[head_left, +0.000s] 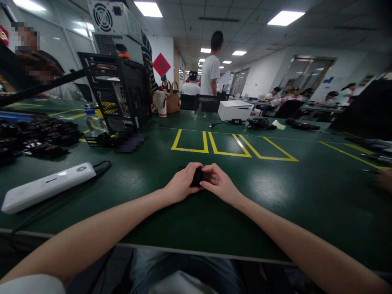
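A small black object (197,177) is between my two hands, low over the green table (147,175) near its middle; what it is I cannot make out. My left hand (183,182) is wrapped round it from the left, with the thumb along its near side. From the right, my right hand (219,183) has its thumb and fingertips at the object's right edge. Part of the black object shows past the far side of my left hand. The palms and some fingertips are hidden.
Left lie a white power strip (50,185) with a cable and a heap of black parts (39,134). Behind stand an open black computer case (118,94) and a bottle (95,124). Yellow tape outlines, a white box (234,110) and cables are farther back. A person's hand (385,179) shows far right.
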`<state>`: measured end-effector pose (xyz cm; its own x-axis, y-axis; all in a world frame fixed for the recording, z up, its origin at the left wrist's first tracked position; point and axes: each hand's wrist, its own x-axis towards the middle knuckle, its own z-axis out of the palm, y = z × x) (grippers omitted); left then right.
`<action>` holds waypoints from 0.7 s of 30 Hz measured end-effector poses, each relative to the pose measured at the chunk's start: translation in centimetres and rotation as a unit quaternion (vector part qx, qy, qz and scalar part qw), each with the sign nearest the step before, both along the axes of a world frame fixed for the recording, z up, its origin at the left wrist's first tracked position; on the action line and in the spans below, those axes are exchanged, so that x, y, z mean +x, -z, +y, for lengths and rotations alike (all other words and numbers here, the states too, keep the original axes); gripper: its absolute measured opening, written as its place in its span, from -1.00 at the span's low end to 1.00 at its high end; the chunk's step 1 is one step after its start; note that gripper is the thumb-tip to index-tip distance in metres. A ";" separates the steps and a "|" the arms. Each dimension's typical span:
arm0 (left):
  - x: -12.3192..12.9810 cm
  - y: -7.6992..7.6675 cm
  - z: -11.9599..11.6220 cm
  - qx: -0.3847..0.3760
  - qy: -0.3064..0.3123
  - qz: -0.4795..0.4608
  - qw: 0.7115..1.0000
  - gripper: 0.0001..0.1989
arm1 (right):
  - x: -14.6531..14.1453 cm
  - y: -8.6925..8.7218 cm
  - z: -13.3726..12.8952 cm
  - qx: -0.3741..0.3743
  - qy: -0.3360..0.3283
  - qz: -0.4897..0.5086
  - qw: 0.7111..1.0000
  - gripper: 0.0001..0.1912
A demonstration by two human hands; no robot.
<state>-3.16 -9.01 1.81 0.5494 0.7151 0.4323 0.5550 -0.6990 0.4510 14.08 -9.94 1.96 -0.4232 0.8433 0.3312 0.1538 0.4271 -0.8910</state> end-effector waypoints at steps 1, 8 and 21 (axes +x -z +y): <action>0.0 0.0 0.0 0.001 0.002 0.000 1.000 -0.43 | 0.0 0.0 0.0 0.004 -0.002 0.001 1.000 -0.72; 0.1 0.2 0.1 0.007 0.006 -0.008 1.000 -0.45 | -0.2 0.4 0.2 0.004 0.013 0.008 1.000 -0.83; 0.0 0.0 0.0 0.004 0.004 -0.003 1.000 -0.44 | 0.1 0.1 0.1 -0.019 0.001 -0.011 1.000 -0.70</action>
